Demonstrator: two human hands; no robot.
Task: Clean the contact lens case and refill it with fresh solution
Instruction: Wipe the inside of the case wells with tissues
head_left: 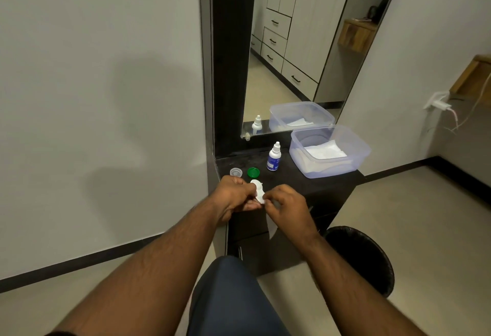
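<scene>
Contact lens case (258,190) white, long axis away from the person, gripped by left hand (233,195), right hand (285,204) pinching tissue (271,222), bottle (274,157) label unreadable.

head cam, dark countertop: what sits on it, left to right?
clear cap → green cap → solution bottle → plastic tub holding white tissue.
</scene>
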